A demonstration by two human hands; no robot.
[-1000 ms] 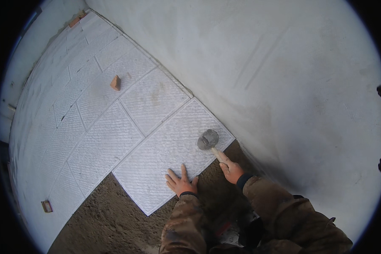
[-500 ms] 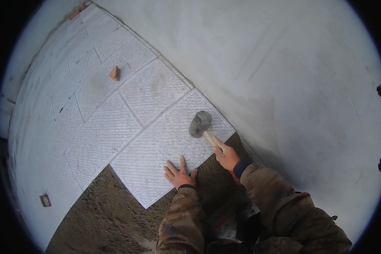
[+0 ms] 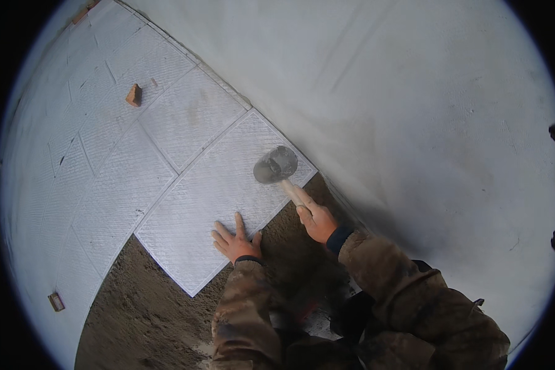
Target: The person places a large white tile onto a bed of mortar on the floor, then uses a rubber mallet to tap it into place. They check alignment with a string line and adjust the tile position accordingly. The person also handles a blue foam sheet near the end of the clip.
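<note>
The right hand (image 3: 319, 223) has its grip wrapped around the handle of a pale-handled mallet with a grey cylindrical head (image 3: 275, 164). The handle's long axis runs from this grip up and to the left, placing the head over a white, ribbed, oblong paving slab (image 3: 219, 192), near the slab's right corner (contact between head and slab cannot be confirmed). The slab's long axis runs from lower left to upper right; its right short edge lies along the smooth grey wall (image 3: 401, 123), and its near long edge borders the brown earth bed (image 3: 142, 302). The left hand (image 3: 237, 243) grasps nothing: fingers spread, it rests flat on the slab at the middle of the near long edge, farther from the mallet head than the slab's right corner is
</note>
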